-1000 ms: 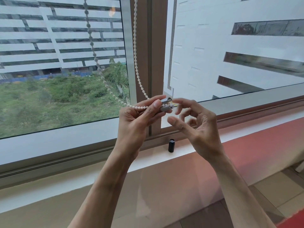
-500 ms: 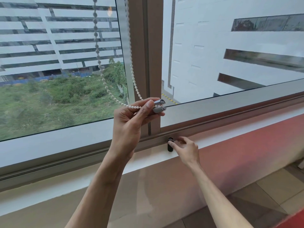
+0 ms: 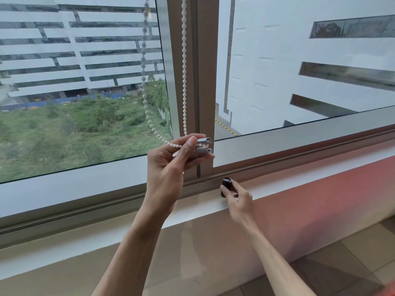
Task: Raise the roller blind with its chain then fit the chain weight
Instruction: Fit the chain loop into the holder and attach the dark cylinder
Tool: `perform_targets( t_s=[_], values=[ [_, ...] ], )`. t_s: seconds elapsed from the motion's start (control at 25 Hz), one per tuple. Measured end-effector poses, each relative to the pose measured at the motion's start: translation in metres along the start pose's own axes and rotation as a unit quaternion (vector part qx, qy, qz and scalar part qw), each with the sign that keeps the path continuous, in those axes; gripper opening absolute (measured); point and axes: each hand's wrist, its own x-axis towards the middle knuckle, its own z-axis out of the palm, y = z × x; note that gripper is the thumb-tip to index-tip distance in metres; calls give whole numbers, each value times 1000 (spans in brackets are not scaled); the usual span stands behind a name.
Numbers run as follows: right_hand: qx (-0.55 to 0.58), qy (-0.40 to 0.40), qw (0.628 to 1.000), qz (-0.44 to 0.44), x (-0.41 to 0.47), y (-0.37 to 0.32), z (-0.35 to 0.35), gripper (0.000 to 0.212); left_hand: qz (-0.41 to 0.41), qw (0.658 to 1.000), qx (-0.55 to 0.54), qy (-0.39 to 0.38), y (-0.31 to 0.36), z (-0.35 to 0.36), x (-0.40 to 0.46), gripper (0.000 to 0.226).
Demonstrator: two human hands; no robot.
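Note:
A white bead chain (image 3: 183,67) hangs in a loop in front of the window's centre post. My left hand (image 3: 171,165) pinches the bottom of the loop together with a grey two-part chain weight shell (image 3: 204,145), whose halves stand slightly apart. Below it, a small black cylinder (image 3: 226,183) stands on the white sill (image 3: 277,184). My right hand (image 3: 237,196) has its fingers closed around that cylinder. The roller blind itself is out of view above.
The brown centre post (image 3: 205,60) and the aluminium window frame (image 3: 299,133) run right behind my hands. A reddish wall panel (image 3: 320,201) sits under the sill, and tiled floor (image 3: 363,253) shows at lower right.
My right hand left the weight shell, dropped to the sill and closed on the black cylinder. My left hand has kept the chain and grey shell in place.

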Motion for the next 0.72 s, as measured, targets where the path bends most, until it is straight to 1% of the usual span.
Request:
perform_targets(
  t_s=[0.12,0.28,0.4,0.52,0.64,0.72],
  values=[
    [71,-21,995,-73,-10,-42,-7,15,5,1000,12,0,-1,-2,3,23],
    [173,-37,975,-135,-27,-114,-31,28,14,1000,17,0,0,-6,3,19],
    [210,-49,958,-190,-38,-158,-51,26,26,999,31,2,1,-8,1,19],
    [220,-55,949,-217,-44,-178,-61,21,38,998,40,-5,3,-8,-3,18],
    [177,-48,955,-234,-48,-183,-63,21,49,998,46,-3,4,-8,-7,16],
    [171,-30,957,-232,-51,-185,-65,22,61,996,66,-2,4,-8,-8,14]
  ],
)
